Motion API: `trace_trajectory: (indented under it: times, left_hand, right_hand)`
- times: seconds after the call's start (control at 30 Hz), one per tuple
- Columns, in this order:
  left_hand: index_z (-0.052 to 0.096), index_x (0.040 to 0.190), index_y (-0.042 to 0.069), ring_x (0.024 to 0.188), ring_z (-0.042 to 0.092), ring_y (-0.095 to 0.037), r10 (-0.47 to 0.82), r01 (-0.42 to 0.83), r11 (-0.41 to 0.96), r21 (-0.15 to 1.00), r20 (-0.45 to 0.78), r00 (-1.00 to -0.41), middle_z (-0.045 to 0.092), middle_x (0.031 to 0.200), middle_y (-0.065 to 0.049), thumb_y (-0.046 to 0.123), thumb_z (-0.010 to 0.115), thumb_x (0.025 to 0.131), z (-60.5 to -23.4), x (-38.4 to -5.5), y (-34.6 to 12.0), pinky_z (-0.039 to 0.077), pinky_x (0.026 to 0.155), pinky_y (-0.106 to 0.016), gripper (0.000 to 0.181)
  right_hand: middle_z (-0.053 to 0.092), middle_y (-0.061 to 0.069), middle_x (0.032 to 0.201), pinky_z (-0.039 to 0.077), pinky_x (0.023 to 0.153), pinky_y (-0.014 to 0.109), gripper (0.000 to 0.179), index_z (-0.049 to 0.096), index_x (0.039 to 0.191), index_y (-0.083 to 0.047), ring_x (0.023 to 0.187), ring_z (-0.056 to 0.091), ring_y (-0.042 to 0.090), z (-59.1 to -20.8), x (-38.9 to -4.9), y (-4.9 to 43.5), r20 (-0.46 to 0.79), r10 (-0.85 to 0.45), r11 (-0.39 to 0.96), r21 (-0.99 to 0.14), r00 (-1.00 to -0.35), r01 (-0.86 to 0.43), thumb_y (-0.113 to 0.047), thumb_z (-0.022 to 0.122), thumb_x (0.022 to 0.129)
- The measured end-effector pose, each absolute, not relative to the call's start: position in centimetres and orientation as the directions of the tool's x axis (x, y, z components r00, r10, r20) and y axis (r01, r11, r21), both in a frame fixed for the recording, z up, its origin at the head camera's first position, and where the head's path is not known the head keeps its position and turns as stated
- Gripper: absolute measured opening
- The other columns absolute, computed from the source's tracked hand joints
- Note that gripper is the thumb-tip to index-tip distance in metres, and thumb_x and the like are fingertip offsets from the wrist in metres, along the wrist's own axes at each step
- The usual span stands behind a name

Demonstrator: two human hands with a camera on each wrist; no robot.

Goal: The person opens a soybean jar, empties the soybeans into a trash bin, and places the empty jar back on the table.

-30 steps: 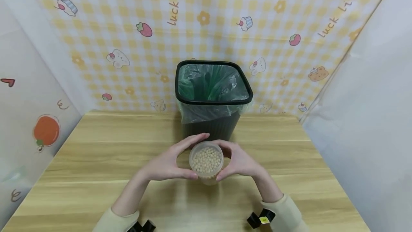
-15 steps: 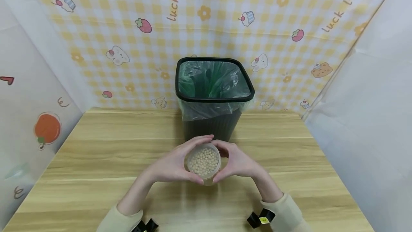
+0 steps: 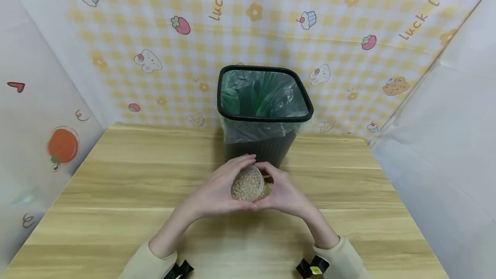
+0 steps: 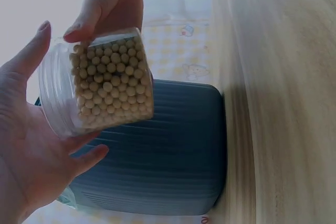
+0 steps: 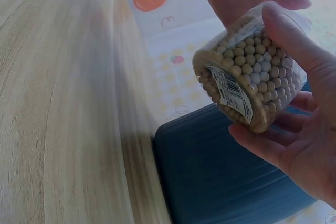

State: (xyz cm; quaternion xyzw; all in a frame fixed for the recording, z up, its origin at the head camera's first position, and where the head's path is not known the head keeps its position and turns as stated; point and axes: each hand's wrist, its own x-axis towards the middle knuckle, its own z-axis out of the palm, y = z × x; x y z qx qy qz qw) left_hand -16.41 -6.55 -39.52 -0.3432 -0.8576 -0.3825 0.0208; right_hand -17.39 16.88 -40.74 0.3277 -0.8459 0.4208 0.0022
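Above pale wooden boards (image 3: 128, 236), left hand (image 3: 217, 193) and right hand (image 3: 286, 193) grip a tilted, clear plastic jar (image 4: 62, 100) of beige beads (image 4: 110, 80), likely a turning step, next needing steadiness.

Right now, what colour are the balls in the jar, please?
The balls are beige, clearest in the left wrist view.

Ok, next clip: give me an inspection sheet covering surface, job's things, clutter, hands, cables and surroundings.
Surface: wood-grain table
Job's things: clear jar of small pale balls, tilted, held above the table; barcode label on its base
Clutter: nothing seen
Hands: left hand and right hand grip the jar from opposite sides
Cables: nothing seen
Surroundings: dark bin with plastic liner behind the jar; yellow-checked backdrop
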Motion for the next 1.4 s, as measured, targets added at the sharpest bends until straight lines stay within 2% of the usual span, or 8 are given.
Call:
trace_trajectory:
  times: [0.1, 0.2, 0.4, 0.57, 0.7, 0.93, 1.17, 1.4]
  left_hand:
    - [0.034, 0.161, 0.020, 0.155, 0.034, -0.022, 0.573, 0.582, 0.469, 0.664, 0.273, -0.773, 0.033, 0.167, 0.005, 0.056, 0.087, 0.075, -39.3, -16.6, -6.7, 0.037, 0.120, -0.057, 0.107]
    - [0.029, 0.162, 0.027, 0.154, 0.034, -0.021, 0.612, 0.559, 0.380, 0.737, 0.252, -0.749, 0.032, 0.167, 0.007, 0.046, 0.090, 0.076, -38.8, -17.0, -7.5, 0.038, 0.118, -0.059, 0.107]
    - [0.029, 0.163, 0.024, 0.157, 0.028, -0.016, 0.751, 0.538, 0.137, 0.832, 0.267, -0.604, 0.029, 0.170, 0.007, 0.020, 0.088, 0.081, -38.2, -17.8, -9.5, 0.032, 0.124, -0.053, 0.101]
    - [0.030, 0.163, 0.023, 0.157, 0.027, -0.011, 0.801, 0.536, 0.107, 0.837, 0.247, -0.545, 0.029, 0.170, 0.007, 0.020, 0.088, 0.081, -38.5, -18.2, -9.8, 0.030, 0.126, -0.038, 0.100]
    - [0.031, 0.162, 0.024, 0.157, 0.028, -0.014, 0.812, 0.556, 0.124, 0.822, 0.238, -0.533, 0.029, 0.170, 0.005, 0.024, 0.090, 0.079, -38.7, -18.0, -9.5, 0.031, 0.125, -0.043, 0.102]
    - [0.036, 0.159, 0.029, 0.155, 0.033, -0.017, 0.754, 0.595, 0.243, 0.766, 0.237, -0.613, 0.033, 0.168, 0.008, 0.036, 0.090, 0.077, -38.8, -17.3, -8.7, 0.037, 0.120, -0.051, 0.098]
    - [0.042, 0.155, 0.024, 0.146, 0.045, -0.018, 0.618, 0.583, 0.417, 0.698, 0.252, -0.745, 0.045, 0.159, 0.006, 0.049, 0.089, 0.075, -38.8, -16.6, -7.9, 0.044, 0.114, -0.053, 0.096]
    - [0.046, 0.152, 0.019, 0.133, 0.057, -0.023, 0.448, 0.513, 0.594, 0.619, 0.275, -0.851, 0.055, 0.150, -0.004, 0.060, 0.083, 0.077, -38.3, -16.0, -6.8, 0.052, 0.102, -0.051, 0.093]
  right_hand:
    - [0.064, 0.005, 0.136, 0.059, 0.095, 0.032, 0.088, 0.053, 0.141, -0.014, 0.116, 0.065, 0.018, -40.7, -17.4, 17.0, 0.271, -0.543, 0.409, -0.741, -0.795, -0.532, -0.026, 0.098, 0.067]
    - [0.064, 0.005, 0.134, 0.059, 0.096, 0.030, 0.086, 0.055, 0.140, -0.014, 0.116, 0.065, 0.015, -40.7, -17.7, 17.2, 0.253, -0.563, 0.341, -0.796, -0.787, -0.501, -0.025, 0.099, 0.066]
    - [0.067, 0.013, 0.131, 0.057, 0.096, 0.028, 0.087, 0.058, 0.140, -0.010, 0.114, 0.066, 0.009, -40.7, -18.4, 18.0, 0.224, -0.680, 0.152, -0.888, -0.698, -0.434, -0.043, 0.095, 0.069]
    - [0.067, 0.015, 0.133, 0.055, 0.101, 0.030, 0.092, 0.057, 0.142, -0.008, 0.118, 0.066, 0.011, -40.6, -18.6, 18.1, 0.212, -0.758, 0.086, -0.905, -0.617, -0.416, -0.057, 0.089, 0.070]
    - [0.068, 0.014, 0.130, 0.056, 0.100, 0.031, 0.088, 0.058, 0.140, -0.007, 0.116, 0.066, 0.009, -40.5, -18.4, 18.0, 0.193, -0.764, 0.116, -0.898, -0.616, -0.425, -0.051, 0.091, 0.071]
    - [0.066, 0.010, 0.132, 0.057, 0.099, 0.030, 0.088, 0.055, 0.141, -0.007, 0.117, 0.065, 0.009, -40.5, -17.9, 17.7, 0.180, -0.696, 0.233, -0.859, -0.695, -0.456, -0.012, 0.098, 0.065]
    - [0.064, -0.001, 0.133, 0.058, 0.097, 0.031, 0.088, 0.054, 0.140, -0.019, 0.114, 0.065, 0.014, -40.6, -17.2, 17.2, 0.205, -0.587, 0.341, -0.815, -0.783, -0.469, -0.022, 0.099, 0.065]
    - [0.066, -0.002, 0.128, 0.060, 0.090, 0.029, 0.085, 0.054, 0.137, -0.016, 0.110, 0.067, 0.012, -40.7, -16.9, 16.6, 0.295, -0.463, 0.455, -0.730, -0.836, -0.510, -0.031, 0.099, 0.066]
